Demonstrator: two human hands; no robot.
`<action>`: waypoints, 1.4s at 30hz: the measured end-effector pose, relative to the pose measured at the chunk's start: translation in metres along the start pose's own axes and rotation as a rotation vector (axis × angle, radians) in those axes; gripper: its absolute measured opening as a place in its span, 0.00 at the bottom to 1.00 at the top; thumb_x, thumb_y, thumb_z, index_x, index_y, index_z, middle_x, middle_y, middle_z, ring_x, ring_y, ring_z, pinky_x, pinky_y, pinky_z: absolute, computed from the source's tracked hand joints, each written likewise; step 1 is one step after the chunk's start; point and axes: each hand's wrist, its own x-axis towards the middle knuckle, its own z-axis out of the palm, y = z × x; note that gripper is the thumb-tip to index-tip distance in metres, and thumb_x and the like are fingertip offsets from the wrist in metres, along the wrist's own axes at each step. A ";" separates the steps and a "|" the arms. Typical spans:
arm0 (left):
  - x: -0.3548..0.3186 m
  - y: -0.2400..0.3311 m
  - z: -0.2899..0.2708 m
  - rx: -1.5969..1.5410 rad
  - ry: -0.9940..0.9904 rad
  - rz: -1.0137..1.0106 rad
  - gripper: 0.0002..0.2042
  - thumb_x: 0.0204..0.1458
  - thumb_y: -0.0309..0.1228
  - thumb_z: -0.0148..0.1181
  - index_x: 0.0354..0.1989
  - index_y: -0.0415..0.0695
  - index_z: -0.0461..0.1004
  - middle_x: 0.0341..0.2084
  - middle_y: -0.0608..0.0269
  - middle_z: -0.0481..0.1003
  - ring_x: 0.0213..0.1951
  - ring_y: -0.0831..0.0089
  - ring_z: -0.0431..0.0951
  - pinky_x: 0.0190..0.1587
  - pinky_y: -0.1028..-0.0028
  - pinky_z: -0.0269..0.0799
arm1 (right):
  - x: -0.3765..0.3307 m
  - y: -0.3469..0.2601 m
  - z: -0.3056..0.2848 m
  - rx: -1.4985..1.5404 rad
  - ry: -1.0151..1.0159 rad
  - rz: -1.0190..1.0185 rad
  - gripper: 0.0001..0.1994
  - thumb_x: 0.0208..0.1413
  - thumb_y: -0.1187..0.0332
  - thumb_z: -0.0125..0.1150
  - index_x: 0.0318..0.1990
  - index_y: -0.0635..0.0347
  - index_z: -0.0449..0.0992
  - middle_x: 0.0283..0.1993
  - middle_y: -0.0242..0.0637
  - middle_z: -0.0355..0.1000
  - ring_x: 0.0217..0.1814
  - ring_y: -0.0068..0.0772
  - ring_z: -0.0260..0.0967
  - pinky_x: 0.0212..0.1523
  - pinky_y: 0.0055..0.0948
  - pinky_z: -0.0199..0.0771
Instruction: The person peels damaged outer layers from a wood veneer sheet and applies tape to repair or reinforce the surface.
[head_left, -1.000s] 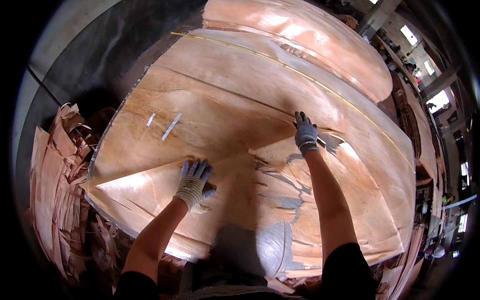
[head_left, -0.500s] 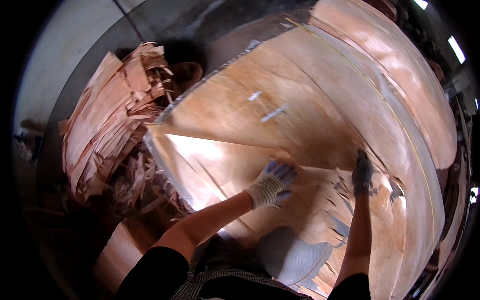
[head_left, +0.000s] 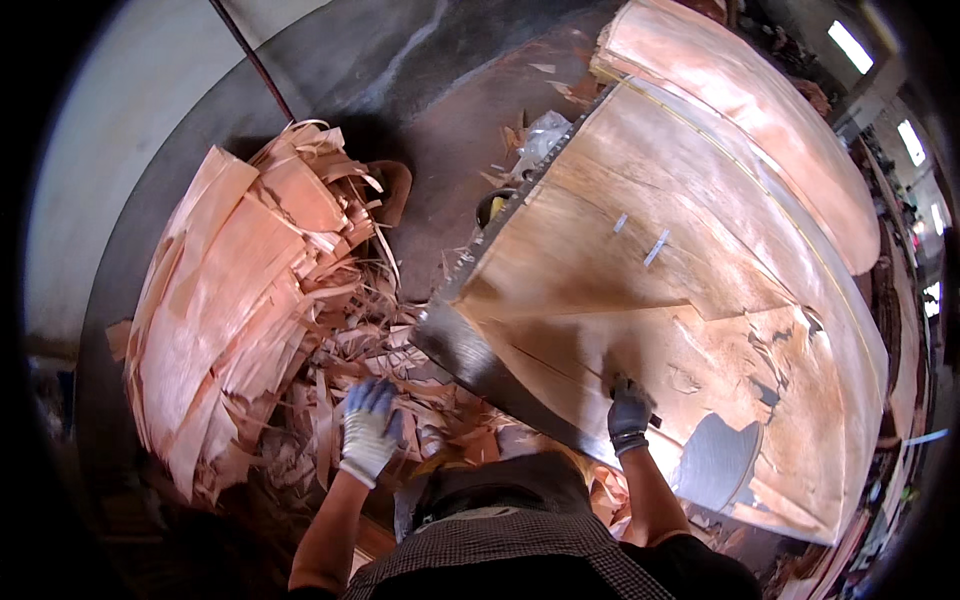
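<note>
My left hand [head_left: 370,425], in a white and blue knit glove, is held in the air over torn veneer scraps [head_left: 325,400], its fingers stretched out with nothing in them. My right hand [head_left: 630,412], in a dark grey glove, is low over a wide tan wood veneer sheet [head_left: 560,240], near the table's front edge. Its fingers are curled, and a small dark piece sticks out beside them; what it is I cannot make out. The sheet is cracked and torn on its right side, and a grey patch [head_left: 718,455] shows through a gap there.
Left of the table leans a large bundle of reddish veneer strips [head_left: 240,290]. The table's metal edge [head_left: 500,385] faces me. A yellow line [head_left: 760,165] runs along the far right side, beside more stacked veneer [head_left: 740,110]. Clear plastic [head_left: 542,135] lies past the table's far left edge.
My left hand has come off the sheet and moved left over the scraps. My right hand has moved left and nearer to me. The view has shifted, showing more floor on the left.
</note>
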 end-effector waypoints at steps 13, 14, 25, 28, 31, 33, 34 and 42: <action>0.111 -0.101 -0.012 -0.235 -0.155 0.381 0.23 0.45 0.35 0.57 0.50 0.38 0.66 0.48 0.48 0.67 0.52 0.52 0.64 0.56 0.58 0.55 | 0.023 -0.079 0.007 0.475 0.159 0.772 0.22 0.60 0.54 0.32 0.45 0.61 0.66 0.42 0.54 0.69 0.44 0.54 0.68 0.44 0.50 0.68; 0.139 -0.101 -0.005 -0.227 -0.181 0.484 0.23 0.45 0.35 0.57 0.49 0.38 0.66 0.47 0.48 0.67 0.51 0.52 0.64 0.56 0.58 0.55 | 0.025 -0.074 0.018 0.403 0.154 0.675 0.21 0.59 0.54 0.32 0.45 0.62 0.66 0.43 0.54 0.68 0.44 0.54 0.68 0.44 0.50 0.68; 0.337 -0.095 0.017 -0.237 -0.535 1.075 0.20 0.43 0.36 0.55 0.46 0.39 0.70 0.44 0.49 0.70 0.50 0.54 0.67 0.55 0.60 0.58 | 0.052 -0.098 -0.006 0.304 0.037 0.934 0.11 0.54 0.69 0.43 0.43 0.54 0.67 0.46 0.46 0.65 0.45 0.51 0.68 0.36 0.44 0.73; 0.383 -0.071 0.022 -0.328 -0.642 1.081 0.20 0.44 0.36 0.55 0.46 0.40 0.70 0.44 0.50 0.70 0.50 0.54 0.66 0.55 0.60 0.57 | 0.050 -0.097 -0.003 0.304 0.102 0.968 0.11 0.54 0.68 0.42 0.43 0.54 0.68 0.46 0.45 0.67 0.44 0.50 0.69 0.37 0.44 0.72; 0.437 -0.040 0.032 -0.271 -0.681 1.300 0.19 0.45 0.35 0.54 0.47 0.42 0.70 0.44 0.50 0.71 0.50 0.54 0.66 0.56 0.60 0.57 | 0.039 -0.122 -0.030 0.373 0.406 1.078 0.09 0.53 0.69 0.44 0.40 0.53 0.70 0.43 0.42 0.69 0.42 0.42 0.69 0.39 0.41 0.70; 0.475 -0.021 0.039 -0.223 -0.676 1.387 0.19 0.46 0.35 0.54 0.47 0.43 0.70 0.44 0.50 0.71 0.50 0.55 0.66 0.56 0.60 0.57 | 0.032 -0.161 -0.062 0.323 0.730 1.235 0.10 0.51 0.73 0.46 0.41 0.54 0.70 0.40 0.43 0.71 0.39 0.44 0.69 0.39 0.39 0.70; 0.496 -0.020 0.054 -0.265 -0.671 1.409 0.19 0.46 0.36 0.54 0.47 0.42 0.69 0.44 0.51 0.71 0.50 0.55 0.66 0.56 0.59 0.57 | 0.023 -0.184 -0.066 0.410 0.778 1.350 0.11 0.50 0.74 0.47 0.41 0.56 0.71 0.39 0.43 0.71 0.39 0.47 0.69 0.39 0.39 0.69; 0.575 0.027 0.110 -0.392 -0.807 1.815 0.18 0.47 0.36 0.53 0.46 0.42 0.70 0.45 0.55 0.71 0.49 0.58 0.67 0.56 0.61 0.57 | 0.053 -0.359 -0.060 1.583 0.847 1.942 0.24 0.42 0.55 0.67 0.37 0.69 0.73 0.24 0.33 0.70 0.18 0.22 0.64 0.18 0.23 0.63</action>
